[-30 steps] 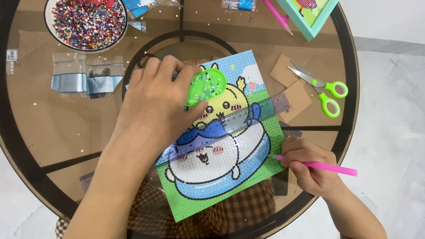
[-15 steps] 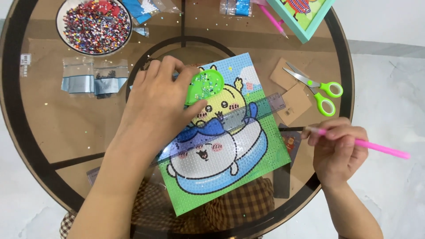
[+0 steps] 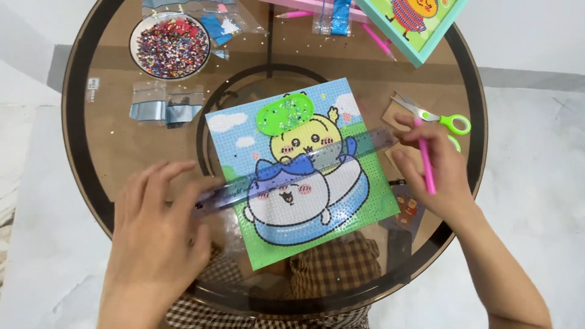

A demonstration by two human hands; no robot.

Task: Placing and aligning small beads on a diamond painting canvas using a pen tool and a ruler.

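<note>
A square diamond-painting canvas with cartoon animals lies tilted on the round glass table. A clear ruler crosses it diagonally. My left hand rests at the canvas's left edge, fingers spread, fingertips touching the ruler's left end. My right hand is at the canvas's right edge and holds a pink pen upright, next to the ruler's right end. A green oval bead tray sits on the canvas's upper part.
A white bowl of mixed beads stands at the back left, small plastic bags beside it. Green-handled scissors lie at the right. A teal-framed picture and another pink pen lie at the back.
My left hand has left the canvas's top and moved down-left to the ruler's end. My right hand rose along the right edge, turning the pink pen upright.
</note>
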